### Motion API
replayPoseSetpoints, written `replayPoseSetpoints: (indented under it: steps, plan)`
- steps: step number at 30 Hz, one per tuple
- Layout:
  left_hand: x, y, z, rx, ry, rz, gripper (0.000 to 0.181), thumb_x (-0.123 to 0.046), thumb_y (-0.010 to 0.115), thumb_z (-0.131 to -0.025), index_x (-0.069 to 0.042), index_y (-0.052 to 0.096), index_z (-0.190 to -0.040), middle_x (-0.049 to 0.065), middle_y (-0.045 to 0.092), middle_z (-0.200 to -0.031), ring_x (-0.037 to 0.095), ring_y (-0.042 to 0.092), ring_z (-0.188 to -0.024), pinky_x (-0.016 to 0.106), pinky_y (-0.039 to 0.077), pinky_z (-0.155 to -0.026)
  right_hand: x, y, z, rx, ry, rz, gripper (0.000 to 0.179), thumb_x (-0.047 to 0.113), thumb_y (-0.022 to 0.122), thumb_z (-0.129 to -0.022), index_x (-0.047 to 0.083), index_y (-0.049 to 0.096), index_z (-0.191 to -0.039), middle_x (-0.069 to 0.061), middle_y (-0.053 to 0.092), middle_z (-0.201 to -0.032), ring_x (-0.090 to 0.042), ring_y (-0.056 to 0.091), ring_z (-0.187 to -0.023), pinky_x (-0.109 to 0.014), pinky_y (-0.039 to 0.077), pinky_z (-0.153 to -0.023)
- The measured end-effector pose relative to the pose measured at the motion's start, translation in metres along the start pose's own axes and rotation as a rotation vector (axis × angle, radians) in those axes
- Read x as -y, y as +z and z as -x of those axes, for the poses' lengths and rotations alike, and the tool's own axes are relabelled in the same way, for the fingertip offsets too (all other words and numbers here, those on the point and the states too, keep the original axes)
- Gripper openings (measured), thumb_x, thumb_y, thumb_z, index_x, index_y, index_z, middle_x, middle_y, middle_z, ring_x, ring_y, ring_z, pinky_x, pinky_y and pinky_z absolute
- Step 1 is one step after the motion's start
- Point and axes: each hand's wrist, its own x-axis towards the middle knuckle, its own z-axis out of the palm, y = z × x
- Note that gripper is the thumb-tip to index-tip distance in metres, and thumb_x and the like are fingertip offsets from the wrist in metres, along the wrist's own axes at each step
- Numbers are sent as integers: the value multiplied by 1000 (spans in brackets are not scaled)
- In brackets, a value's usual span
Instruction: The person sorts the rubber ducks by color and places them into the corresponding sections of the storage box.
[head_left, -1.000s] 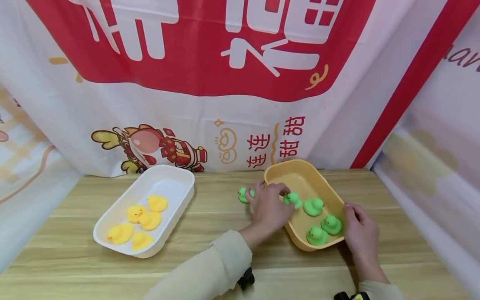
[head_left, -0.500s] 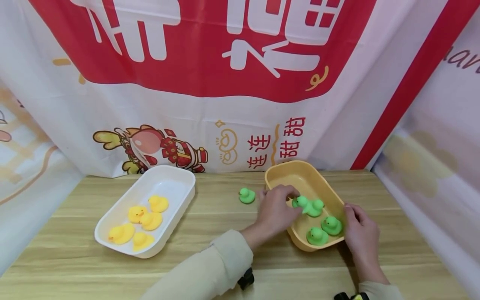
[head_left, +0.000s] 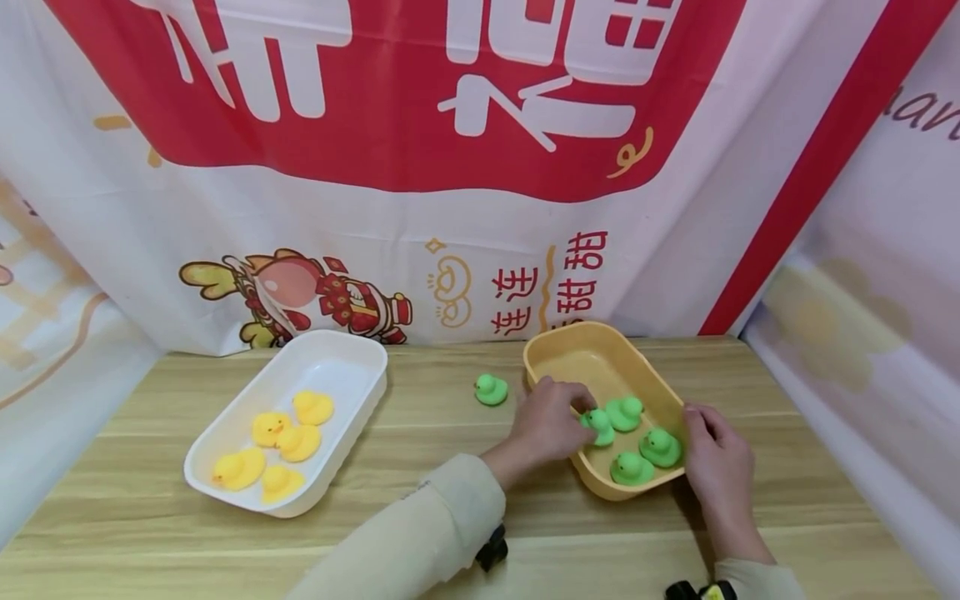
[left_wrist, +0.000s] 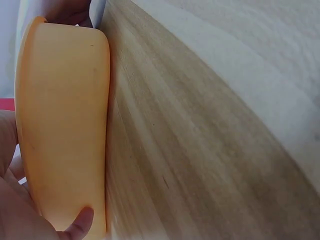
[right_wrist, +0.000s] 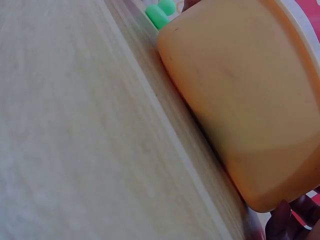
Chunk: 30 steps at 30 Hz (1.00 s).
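Observation:
In the head view my left hand (head_left: 551,421) reaches over the left rim of the orange tray (head_left: 592,358). Its thumb and forefinger pinch a green toy duck (head_left: 599,427) inside, while another finger (left_wrist: 82,222) lies outside against the wall in the left wrist view. Three other green ducks (head_left: 632,468) sit in the tray's near half. My right hand (head_left: 722,458) grips the rim at the right; its fingertips (right_wrist: 282,220) show beneath the tray's edge in the right wrist view. One more green duck (head_left: 491,389) stands on the table, left of the tray.
A white tray (head_left: 360,379) with several yellow ducks (head_left: 298,442) stands on the left of the wooden table (head_left: 420,442). Behind the table hangs a printed red and white cloth (head_left: 375,217), and more cloth encloses both sides.
My left hand has shifted right and drawn the pinched green duck toward the tray's near side. Its outer finger has left the green duck on the table. The right hand keeps its grip.

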Motion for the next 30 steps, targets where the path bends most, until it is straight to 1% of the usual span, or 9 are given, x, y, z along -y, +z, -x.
replayPoseSetpoints:
  steps: [2, 5, 7, 9, 15, 22, 26, 28, 30]
  plan:
    - [-1, 0, 0, 6, -3, 0, 19, -19, 91, -86, -21, 81, -101, -10, 73, -97, 9, 51, -95, 35, 44, -94, 1, -1, 1, 10, 8, -8, 51, 46, 48, -112, 8, 72, -136, -20, 66, -147, -37, 57, -140, -52, 41, -120]
    - [-3, 0, 0, 18, -16, -15, 17, -18, 90, -85, -21, 81, -99, -9, 70, -95, 10, 49, -93, 27, 44, -82, 1, -2, 1, 26, 22, -13, 53, 47, 47, -112, 8, 70, -138, -20, 64, -149, -38, 55, -142, -55, 39, -123]
    - [-5, 0, 0, 28, -33, -28, 16, -17, 89, -85, -20, 80, -98, -8, 67, -94, 11, 48, -92, 25, 44, -76, 0, -2, 0, 31, 24, -16, 53, 48, 47, -112, 8, 70, -139, -20, 64, -150, -38, 55, -142, -56, 39, -123]
    - [-6, 0, 0, 40, -52, -41, 15, -15, 88, -85, -20, 79, -96, -7, 65, -92, 11, 48, -92, 25, 44, -74, 0, -1, 0, 30, 22, -18, 54, 48, 47, -112, 7, 70, -139, -21, 64, -150, -38, 55, -142, -56, 39, -123]
    - [-9, -3, 0, 66, -107, -61, 15, -11, 83, -84, -18, 76, -94, -4, 60, -94, 13, 48, -92, 27, 45, -72, -1, 1, -1, 11, 4, -17, 51, 46, 49, -112, 7, 72, -137, -21, 66, -146, -37, 58, -139, -51, 41, -119]
    - [-10, -3, 0, 58, -116, -79, 18, -10, 83, -83, -17, 76, -99, -3, 60, -96, 13, 48, -93, 27, 45, -71, 0, 1, -2, -2, -19, -5, 49, 45, 50, -112, 7, 73, -135, -21, 68, -144, -37, 60, -137, -42, 42, -113]
    - [-8, -2, 0, 66, -89, -54, 29, -14, 84, -84, -15, 78, -112, -2, 67, -105, 13, 48, -98, 26, 48, -77, 0, 1, -1, -7, -29, -2, 48, 44, 50, -112, 7, 73, -134, -21, 68, -142, -37, 61, -135, -38, 42, -110]
    - [-7, -2, 1, 67, -72, -14, 35, -18, 85, -87, -14, 77, -121, 1, 69, -112, 13, 50, -101, 28, 51, -81, 0, 1, -1, -9, -21, 3, 48, 43, 50, -112, 8, 74, -134, -19, 69, -143, -35, 61, -135, -37, 42, -110]
    - [-5, -4, 1, 44, -54, 38, 37, -21, 84, -92, -13, 75, -127, 2, 72, -121, 14, 56, -105, 30, 54, -87, -1, 1, -1, -9, -20, 2, 47, 42, 51, -111, 8, 74, -133, -20, 69, -143, -35, 61, -135, -40, 43, -112]
